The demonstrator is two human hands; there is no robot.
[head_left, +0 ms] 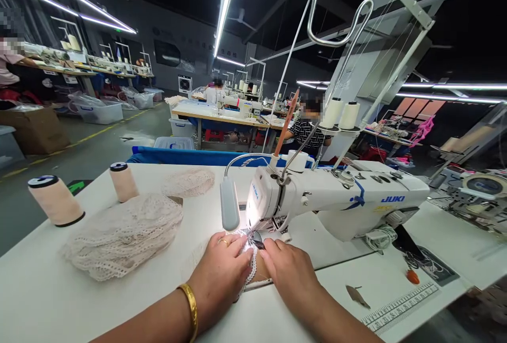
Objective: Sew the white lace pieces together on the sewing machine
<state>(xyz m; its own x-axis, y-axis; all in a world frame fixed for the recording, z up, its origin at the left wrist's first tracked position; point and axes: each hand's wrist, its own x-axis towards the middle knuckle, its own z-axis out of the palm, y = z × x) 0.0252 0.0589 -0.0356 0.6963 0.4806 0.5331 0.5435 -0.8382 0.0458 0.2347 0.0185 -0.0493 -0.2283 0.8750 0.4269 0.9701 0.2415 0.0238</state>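
My left hand, with a gold bracelet on the wrist, presses white lace trim down at the needle area of a white JUKI sewing machine. Its fingers are bent and close together on the lace. On the other side of the needle, my right hand pinches a small dark tool between thumb and forefinger; its kind cannot be made out. The tool points left at the lace by the presser foot. A grey lamp lights this spot, and the fingers partly hide the lace.
Left on the table lie a lace pile, a smaller lace bundle and peach thread cones. A ruler strip and a brown scrap are at right. A thread stand rises behind the machine. Other people sit at machines beyond.
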